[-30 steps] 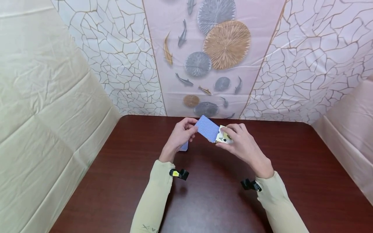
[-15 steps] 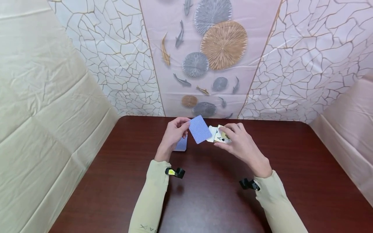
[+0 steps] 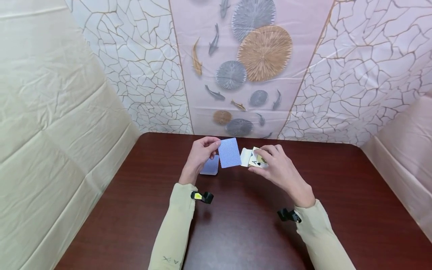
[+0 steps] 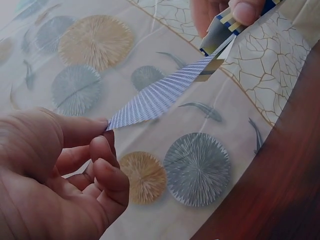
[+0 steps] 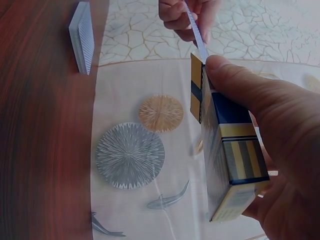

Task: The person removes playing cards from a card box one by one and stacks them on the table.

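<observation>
My left hand (image 3: 200, 157) pinches a blue-patterned playing card (image 3: 230, 153) by its left corner, thumb on top, the card's back facing up. In the left wrist view that card (image 4: 157, 95) slants away toward the box. My right hand (image 3: 281, 165) grips a playing-card box (image 3: 257, 159) with an ace design on its front. The box's white flap (image 3: 246, 156) stands folded out toward the card's right edge. Blue and gold bands mark the box's side (image 5: 237, 145) in the right wrist view. Below my left hand, a stack of blue-backed cards (image 3: 210, 165) lies on the table.
The dark red-brown table (image 3: 236, 225) has its far edge just past my hands. Behind it hangs a patterned cloth (image 3: 236, 105) with fish and round leaves. Pale cloth (image 3: 77, 123) also covers the left side.
My left hand has drawn the card leftward from the box and turned it more upright. The box's flap and more of the stack show now. My right hand holds nearly still.
</observation>
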{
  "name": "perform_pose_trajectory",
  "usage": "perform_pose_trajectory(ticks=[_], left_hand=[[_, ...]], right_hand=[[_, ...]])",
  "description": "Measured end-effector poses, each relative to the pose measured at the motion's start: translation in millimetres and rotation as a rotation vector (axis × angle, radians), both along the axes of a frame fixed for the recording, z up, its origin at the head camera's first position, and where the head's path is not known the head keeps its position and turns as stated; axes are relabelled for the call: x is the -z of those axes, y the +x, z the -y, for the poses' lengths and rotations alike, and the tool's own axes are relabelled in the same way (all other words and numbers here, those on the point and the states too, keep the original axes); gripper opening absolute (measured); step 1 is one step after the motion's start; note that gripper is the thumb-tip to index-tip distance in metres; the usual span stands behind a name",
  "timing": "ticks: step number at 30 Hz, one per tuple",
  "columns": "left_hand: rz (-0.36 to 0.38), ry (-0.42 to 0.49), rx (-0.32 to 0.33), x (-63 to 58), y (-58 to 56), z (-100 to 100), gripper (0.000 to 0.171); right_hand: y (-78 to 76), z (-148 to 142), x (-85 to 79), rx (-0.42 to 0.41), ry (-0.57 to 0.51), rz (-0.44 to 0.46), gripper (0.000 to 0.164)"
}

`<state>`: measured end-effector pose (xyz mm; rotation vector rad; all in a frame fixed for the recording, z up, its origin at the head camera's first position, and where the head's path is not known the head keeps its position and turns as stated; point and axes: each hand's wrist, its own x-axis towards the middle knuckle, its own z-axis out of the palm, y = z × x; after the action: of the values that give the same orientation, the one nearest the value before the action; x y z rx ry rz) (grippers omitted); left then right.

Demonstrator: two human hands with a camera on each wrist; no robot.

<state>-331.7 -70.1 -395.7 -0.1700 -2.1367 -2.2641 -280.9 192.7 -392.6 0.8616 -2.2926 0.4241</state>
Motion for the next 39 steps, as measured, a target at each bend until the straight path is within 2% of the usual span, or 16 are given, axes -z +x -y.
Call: perform_pose_trajectory(ticks=[8, 14, 22, 33, 39], left_hand=[[0.077, -0.024, -0.027, 5.6, -6.7, 10, 0.019], [0.124, -0.019, -0.037, 11.8, -17.2, 21, 0.020], [0.180, -0.084, -0.027, 22.5, -30.1, 33, 0.019], [0.221, -0.131, 0.004, 25.6, -37.2, 45, 0.019], [0.291, -0.171, 0.045, 33.5, -47.0, 51, 0.024]], right_hand=[[0.0, -1, 0.6, 0.002, -0.009, 0.018, 0.059], [-2.1, -1, -0.7, -0.007, -0.006, 0.006, 0.059], [-1.8, -4, 1.3, -0.025, -0.020, -0.028, 0.058], [-1.9, -4, 0.4, -0.019, -0.012, -0.039, 0.059], [-1.2, -4, 2.7, -0.014, -0.007, -0.030, 0.059]])
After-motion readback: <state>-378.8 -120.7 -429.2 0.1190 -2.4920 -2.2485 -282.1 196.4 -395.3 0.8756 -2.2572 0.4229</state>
